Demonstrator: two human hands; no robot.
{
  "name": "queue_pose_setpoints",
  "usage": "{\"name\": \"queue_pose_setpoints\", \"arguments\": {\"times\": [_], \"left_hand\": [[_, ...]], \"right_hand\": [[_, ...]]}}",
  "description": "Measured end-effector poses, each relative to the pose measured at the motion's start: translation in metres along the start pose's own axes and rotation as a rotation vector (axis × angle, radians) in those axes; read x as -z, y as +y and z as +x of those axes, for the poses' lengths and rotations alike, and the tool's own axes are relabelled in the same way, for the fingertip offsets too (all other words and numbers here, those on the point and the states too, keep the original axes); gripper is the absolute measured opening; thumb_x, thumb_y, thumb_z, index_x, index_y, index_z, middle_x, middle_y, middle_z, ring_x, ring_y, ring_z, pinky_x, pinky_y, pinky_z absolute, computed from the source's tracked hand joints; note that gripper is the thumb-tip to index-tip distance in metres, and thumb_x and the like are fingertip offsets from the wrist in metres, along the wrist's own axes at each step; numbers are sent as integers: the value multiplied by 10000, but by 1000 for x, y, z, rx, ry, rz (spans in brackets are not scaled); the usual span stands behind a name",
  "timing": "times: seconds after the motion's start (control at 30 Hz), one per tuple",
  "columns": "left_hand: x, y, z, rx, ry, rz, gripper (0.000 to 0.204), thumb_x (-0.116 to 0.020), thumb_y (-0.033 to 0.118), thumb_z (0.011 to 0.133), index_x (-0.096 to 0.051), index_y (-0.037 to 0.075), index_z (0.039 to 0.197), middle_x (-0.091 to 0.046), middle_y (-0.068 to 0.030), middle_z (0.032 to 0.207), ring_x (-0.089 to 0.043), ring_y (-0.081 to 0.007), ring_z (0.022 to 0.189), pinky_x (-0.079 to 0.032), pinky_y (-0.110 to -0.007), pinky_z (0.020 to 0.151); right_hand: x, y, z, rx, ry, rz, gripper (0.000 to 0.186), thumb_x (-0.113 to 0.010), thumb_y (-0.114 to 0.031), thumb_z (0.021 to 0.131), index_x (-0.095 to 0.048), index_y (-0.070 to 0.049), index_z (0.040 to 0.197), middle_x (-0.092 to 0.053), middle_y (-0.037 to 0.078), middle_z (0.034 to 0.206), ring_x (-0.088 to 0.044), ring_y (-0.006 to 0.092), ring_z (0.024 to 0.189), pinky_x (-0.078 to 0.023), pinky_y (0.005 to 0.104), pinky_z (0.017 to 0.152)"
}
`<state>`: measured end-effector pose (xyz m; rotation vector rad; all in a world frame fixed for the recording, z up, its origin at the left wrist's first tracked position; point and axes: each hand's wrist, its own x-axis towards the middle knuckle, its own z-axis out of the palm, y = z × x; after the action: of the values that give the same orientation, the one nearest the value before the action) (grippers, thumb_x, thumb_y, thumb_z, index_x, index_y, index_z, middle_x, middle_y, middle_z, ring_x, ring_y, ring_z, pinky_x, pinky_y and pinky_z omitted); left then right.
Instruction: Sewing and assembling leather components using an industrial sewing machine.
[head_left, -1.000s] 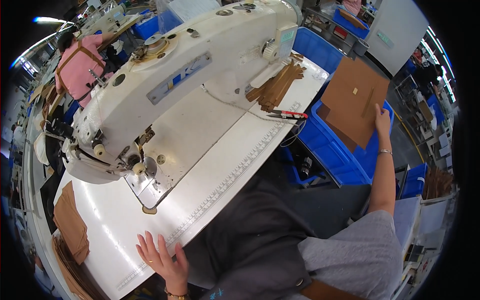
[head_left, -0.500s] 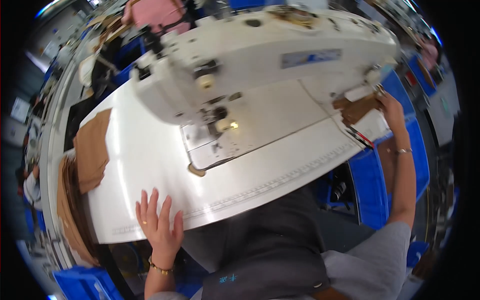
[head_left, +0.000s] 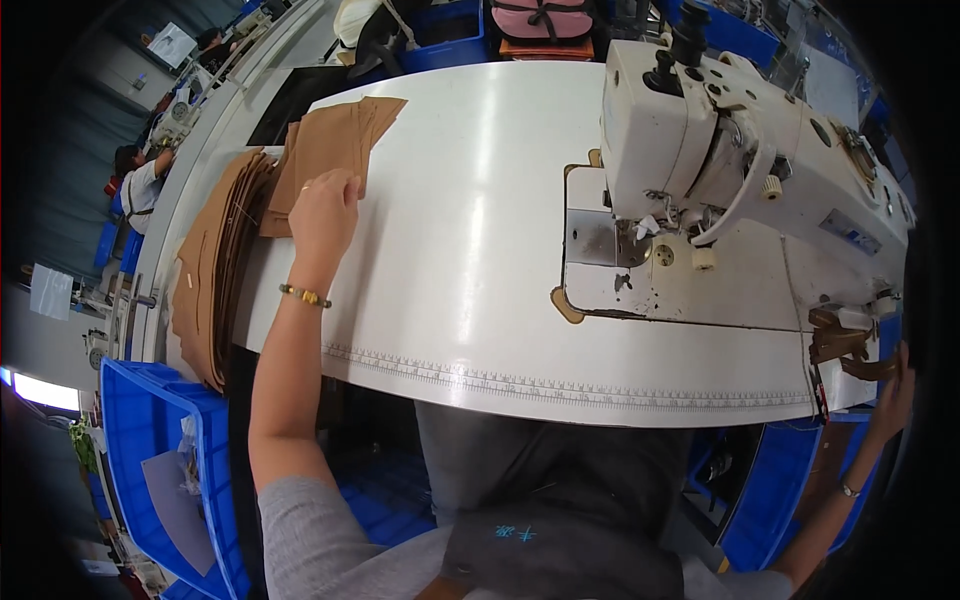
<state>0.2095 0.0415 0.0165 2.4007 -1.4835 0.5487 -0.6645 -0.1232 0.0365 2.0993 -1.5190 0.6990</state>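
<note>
On the left of the white sewing table [head_left: 480,250], my left hand [head_left: 325,215] is closed at the lower right edge of a small pile of flat brown fabric pieces [head_left: 335,140]. Its fingertips appear to pinch the edge of a piece. My right hand [head_left: 897,390] is at the table's far right end, against several folded brown pieces [head_left: 842,345]. Its fingers are mostly hidden near the dark rim of the picture. The white sewing machine [head_left: 660,140] stands between the two hands, its needle area [head_left: 650,235] away from both.
A thick stack of brown pieces [head_left: 215,270] hangs over the table's left edge. Blue bins stand below left [head_left: 150,450] and below right [head_left: 765,500]. A ruler strip [head_left: 560,388] runs along the front edge. Black-and-red tweezers [head_left: 820,392] lie near the right end.
My view has swung left. My left hand has moved from open above the front edge to the brown pile and closed there. My right hand stays by the brown pieces on the right.
</note>
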Motion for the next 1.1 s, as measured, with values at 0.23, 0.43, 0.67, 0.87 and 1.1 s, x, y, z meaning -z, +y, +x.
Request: {"name": "queue_pose_setpoints", "arguments": {"times": [0.23,0.43,0.67,0.87,1.1], "left_hand": [[-32,-9,60,240,-230,313,207,-654,202,923,-770,33,956,-773,-195,1045,-743,-393,995,-593,-495,837],[-26,-22,64,168,-106,357,172,-672,171,909,-786,42,896,-781,-194,961,-765,-379,939,-613,-473,797],[6,-60,73,342,-43,-38,273,-740,288,911,-791,23,954,-781,-151,895,-761,-283,840,-617,-379,757],[31,-59,55,651,-83,-1118,222,-614,224,1057,-717,40,1127,-744,-37,995,-724,-102,888,-631,-279,712],[33,27,-77,761,-433,-2058,336,-433,296,1136,-607,59,1299,-724,-74,1242,-734,-168,1071,-639,-283,824]], "right_hand": [[12,-238,-17,603,-18,390,319,-740,24,862,-675,56,1173,-711,239,1241,-725,404,1065,-602,452,905],[-21,-344,-7,753,-38,764,352,-794,14,762,-699,22,1100,-734,185,1143,-752,360,895,-638,404,734],[-30,-351,-3,642,-62,821,323,-818,-29,762,-710,28,1060,-738,186,1132,-753,346,872,-634,394,724],[-32,-352,-1,632,-72,818,310,-810,-23,762,-713,31,1052,-739,190,1121,-751,342,866,-628,387,719],[-29,-354,-3,640,-99,801,281,-818,-63,727,-697,5,971,-744,160,1116,-748,324,876,-618,381,719]]}}
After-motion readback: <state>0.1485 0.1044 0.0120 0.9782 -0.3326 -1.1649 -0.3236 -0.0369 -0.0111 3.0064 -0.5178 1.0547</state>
